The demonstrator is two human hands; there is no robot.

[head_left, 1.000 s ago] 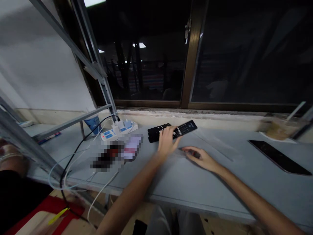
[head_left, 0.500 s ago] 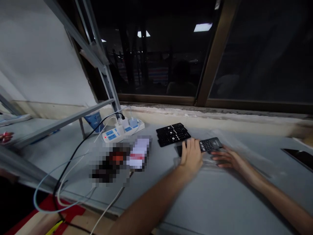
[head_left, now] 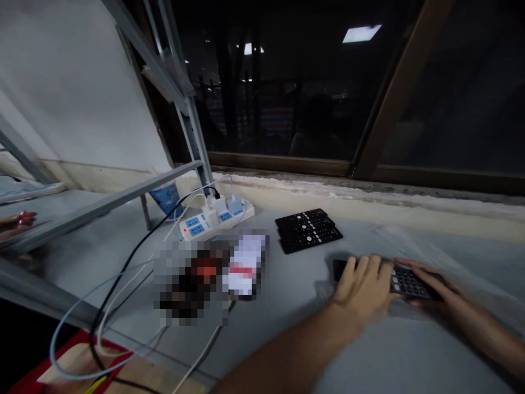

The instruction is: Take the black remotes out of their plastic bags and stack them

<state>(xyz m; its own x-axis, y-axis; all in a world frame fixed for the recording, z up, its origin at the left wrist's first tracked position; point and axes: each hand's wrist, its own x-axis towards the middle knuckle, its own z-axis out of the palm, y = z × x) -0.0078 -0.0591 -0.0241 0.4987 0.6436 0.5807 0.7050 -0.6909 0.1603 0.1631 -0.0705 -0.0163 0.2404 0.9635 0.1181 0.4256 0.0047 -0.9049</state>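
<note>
A black remote (head_left: 404,280) with grey buttons lies on the grey table (head_left: 287,284), on top of a crinkled clear plastic bag (head_left: 410,312). My left hand (head_left: 363,284) covers the remote's left end, fingers curled over it. My right hand (head_left: 429,276) grips its right end, with the fingers along the far edge. Two or more other black remotes (head_left: 308,230) lie side by side a little farther back and to the left, apart from both hands.
A white power strip (head_left: 217,219) with plugged chargers and trailing cables (head_left: 123,273) sits at the left, beside a blue cup (head_left: 166,200) and a slanting metal frame (head_left: 180,93). Blurred-out items (head_left: 209,273) lie mid-table. Another person's hand (head_left: 16,223) shows at far left. A dark window (head_left: 311,82) is behind.
My left hand took one remote from the group at the back and drew it toward me and to the right onto the plastic bag. My right hand closed on its other end.
</note>
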